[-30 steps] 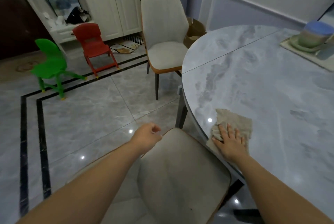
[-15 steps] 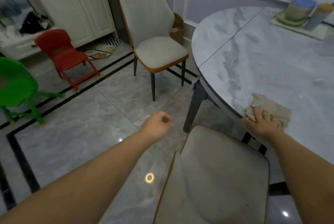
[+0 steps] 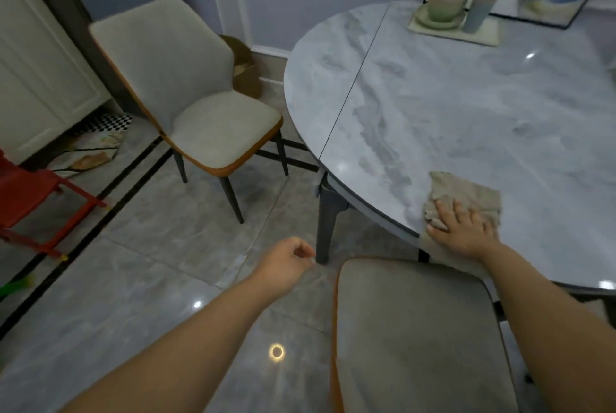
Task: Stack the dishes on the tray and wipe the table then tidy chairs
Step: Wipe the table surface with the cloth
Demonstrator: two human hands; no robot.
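A: So, where is the cloth (image 3: 466, 197) sitting?

B: At the near edge of the table (image 3: 466, 106), on the marble top, with one corner drooping over the rim. The right hand (image 3: 465, 229) lies flat on it, fingers straight and spread a little, pressing it down rather than gripping it.

A: And the left hand (image 3: 286, 262)?

B: It is off the table, out over the floor (image 3: 140, 279), beside the table's dark leg (image 3: 328, 222). Its fingers are curled in loosely and it holds nothing that I can see.

A: The dishes?

B: A tray (image 3: 486, 34) sits by the far edge of the table, well apart from the cloth. On it is a stack of bowls (image 3: 448, 0) with a blue one on top, and just beside that a tall cup (image 3: 481, 7) with a yellow top. They are blurred, so I cannot count the pieces.

A: Chairs?

B: One grey chair (image 3: 416, 339) with an orange edge stands right below the hands, at the near edge of the table, its seat partly under the right forearm. A second grey chair (image 3: 200, 106) stands apart from the table's left edge, turned at an angle. A red chair (image 3: 30, 199), a small plastic one, shows at the left border of the view, by a white cabinet (image 3: 36, 79).
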